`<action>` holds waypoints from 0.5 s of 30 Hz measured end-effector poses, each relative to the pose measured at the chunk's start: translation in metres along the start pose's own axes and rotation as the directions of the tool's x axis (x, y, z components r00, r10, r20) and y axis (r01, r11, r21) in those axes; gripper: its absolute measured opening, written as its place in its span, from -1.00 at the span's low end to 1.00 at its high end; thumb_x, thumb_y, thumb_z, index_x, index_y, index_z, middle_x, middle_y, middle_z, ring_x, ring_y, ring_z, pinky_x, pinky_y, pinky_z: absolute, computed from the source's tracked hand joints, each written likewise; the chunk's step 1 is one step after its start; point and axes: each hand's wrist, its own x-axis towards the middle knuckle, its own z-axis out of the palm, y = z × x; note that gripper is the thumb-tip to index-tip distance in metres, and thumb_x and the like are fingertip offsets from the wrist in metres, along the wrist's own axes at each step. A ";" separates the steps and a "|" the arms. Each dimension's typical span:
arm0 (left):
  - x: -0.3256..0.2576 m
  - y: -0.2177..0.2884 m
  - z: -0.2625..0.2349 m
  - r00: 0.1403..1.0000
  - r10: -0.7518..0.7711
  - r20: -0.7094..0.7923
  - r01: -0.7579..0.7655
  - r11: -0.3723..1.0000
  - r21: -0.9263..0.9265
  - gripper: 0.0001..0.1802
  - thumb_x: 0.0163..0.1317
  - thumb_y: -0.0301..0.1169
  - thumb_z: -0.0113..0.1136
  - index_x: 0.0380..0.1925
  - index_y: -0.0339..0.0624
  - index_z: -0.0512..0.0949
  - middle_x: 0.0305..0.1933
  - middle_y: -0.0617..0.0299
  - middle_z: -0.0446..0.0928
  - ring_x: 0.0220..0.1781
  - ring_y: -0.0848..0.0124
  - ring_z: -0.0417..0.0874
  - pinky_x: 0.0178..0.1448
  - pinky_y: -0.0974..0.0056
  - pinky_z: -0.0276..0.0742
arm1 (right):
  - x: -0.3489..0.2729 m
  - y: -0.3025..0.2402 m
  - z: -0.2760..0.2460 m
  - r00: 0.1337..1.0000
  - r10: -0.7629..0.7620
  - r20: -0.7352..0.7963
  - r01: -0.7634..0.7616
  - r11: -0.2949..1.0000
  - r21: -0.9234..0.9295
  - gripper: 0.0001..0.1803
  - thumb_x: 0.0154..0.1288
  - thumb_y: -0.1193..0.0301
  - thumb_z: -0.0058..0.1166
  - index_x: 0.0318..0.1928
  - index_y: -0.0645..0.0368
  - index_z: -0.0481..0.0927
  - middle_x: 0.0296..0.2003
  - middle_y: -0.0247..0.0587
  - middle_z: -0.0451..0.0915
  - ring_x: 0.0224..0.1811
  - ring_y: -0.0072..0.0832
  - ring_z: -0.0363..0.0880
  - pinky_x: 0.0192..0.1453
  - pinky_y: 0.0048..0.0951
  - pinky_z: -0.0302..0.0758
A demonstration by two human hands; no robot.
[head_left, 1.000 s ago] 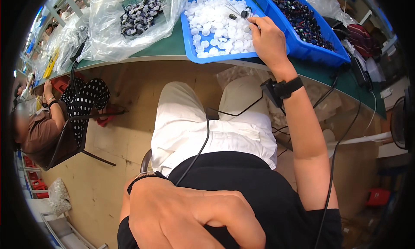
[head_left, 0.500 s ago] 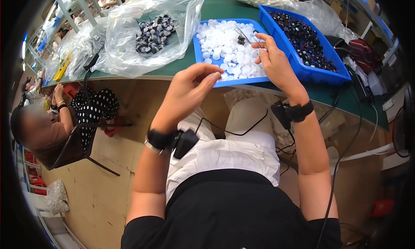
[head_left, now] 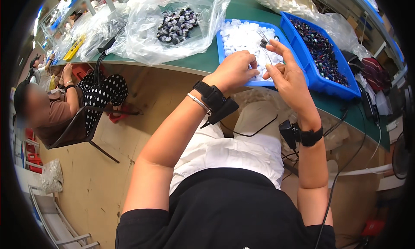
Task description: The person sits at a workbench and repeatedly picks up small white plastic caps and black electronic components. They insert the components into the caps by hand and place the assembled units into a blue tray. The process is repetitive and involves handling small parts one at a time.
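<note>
Both hands raised over the near edge of the blue tray (head_left: pixel 225 63) of white caps (head_left: pixel 242 37) on the green counter (head_left: pixel 194 61). Left hand (head_left: pixel 233 71) curled, fingertips pinched together at the tray's front rim; whether on a cap, cannot tell. Right hand (head_left: pixel 287 78) half open, thumb and fingers holding thin metal tweezers (head_left: pixel 264 43) slanting up over the caps. Second blue tray (head_left: pixel 341 87) of dark parts just right; clear bag (head_left: pixel 173 26) of dark pieces left
</note>
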 end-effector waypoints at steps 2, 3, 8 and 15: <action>-0.001 0.004 -0.003 0.999 -0.031 0.040 0.032 0.999 -0.021 -0.84 0.09 -0.43 0.23 -0.37 -0.30 0.58 -0.35 0.05 0.58 -0.30 0.18 0.63 -0.19 0.20 0.53 | -0.001 0.003 0.001 1.000 0.017 0.012 -0.017 0.998 0.058 -0.45 0.34 0.59 -0.04 0.32 0.24 0.22 0.18 -0.10 0.41 -0.33 -0.56 0.59 -0.21 -0.52 0.51; -0.001 0.003 -0.002 1.000 0.018 0.018 -0.018 1.000 0.001 -0.83 0.10 -0.42 0.23 -0.36 -0.30 0.58 -0.34 0.05 0.58 -0.30 0.19 0.62 -0.20 0.20 0.53 | -0.001 0.006 0.001 1.000 0.008 0.003 -0.008 0.998 0.069 -0.46 0.34 0.58 -0.04 0.32 0.24 0.22 0.17 -0.10 0.41 -0.32 -0.56 0.59 -0.23 -0.54 0.50; 0.002 -0.003 0.006 0.999 0.041 -0.025 -0.043 0.997 -0.064 -0.79 0.11 -0.40 0.25 -0.30 -0.30 0.55 -0.36 0.09 0.56 -0.32 0.25 0.60 -0.21 0.22 0.52 | -0.003 0.016 0.004 0.999 0.034 -0.016 -0.032 0.989 0.146 -0.45 0.35 0.59 -0.06 0.33 0.22 0.20 0.20 -0.06 0.38 -0.30 -0.58 0.60 -0.35 -0.62 0.44; 0.002 -0.005 0.003 1.000 -0.010 -0.025 0.007 0.991 -0.134 -0.82 0.14 -0.45 0.24 -0.24 -0.24 0.56 -0.32 0.12 0.50 -0.31 0.36 0.57 -0.23 0.29 0.51 | -0.013 0.014 0.012 0.998 0.059 -0.017 -0.052 0.957 0.284 -0.37 0.29 0.67 -0.16 0.38 0.21 0.10 0.24 0.02 0.27 -0.29 -0.56 0.59 -0.40 -0.64 0.41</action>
